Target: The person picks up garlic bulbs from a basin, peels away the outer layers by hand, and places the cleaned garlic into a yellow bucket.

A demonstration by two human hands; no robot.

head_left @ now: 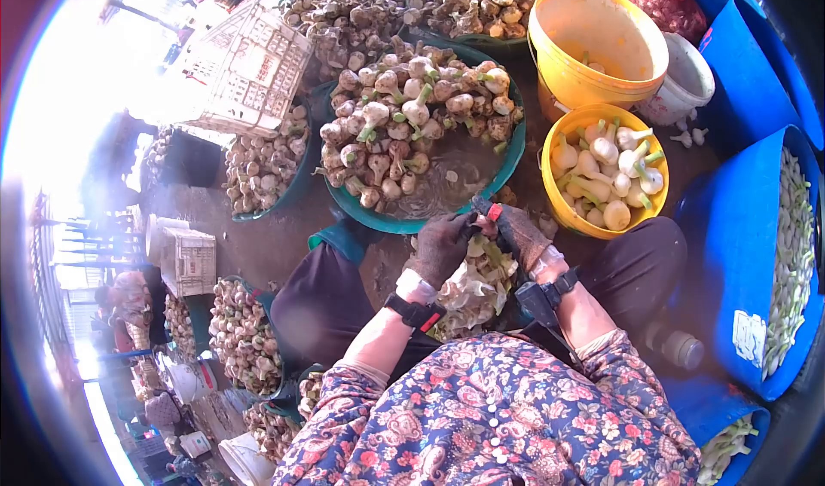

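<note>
Both hands wear dark gloves and meet just below the green basin (378, 219). My left hand (443, 247) has its fingers closed on something small that I cannot make out. Against it, my right hand (518, 235) is closed round a tool with a red and dark handle (493, 212). Pale peelings (473, 287) lie beneath the hands. The basin holds many unpeeled bulbs (378, 161) and murky water (447, 177). To the right, cleaned white bulbs (605, 151) with green stems fill a yellow bucket (550, 185).
A larger yellow bucket (593, 22) and a white bucket (685, 78) stand at the upper right. Blue tubs (730, 254) line the right side. White crates (249, 69) and more basins of bulbs (245, 336) are on the left, with people farther off.
</note>
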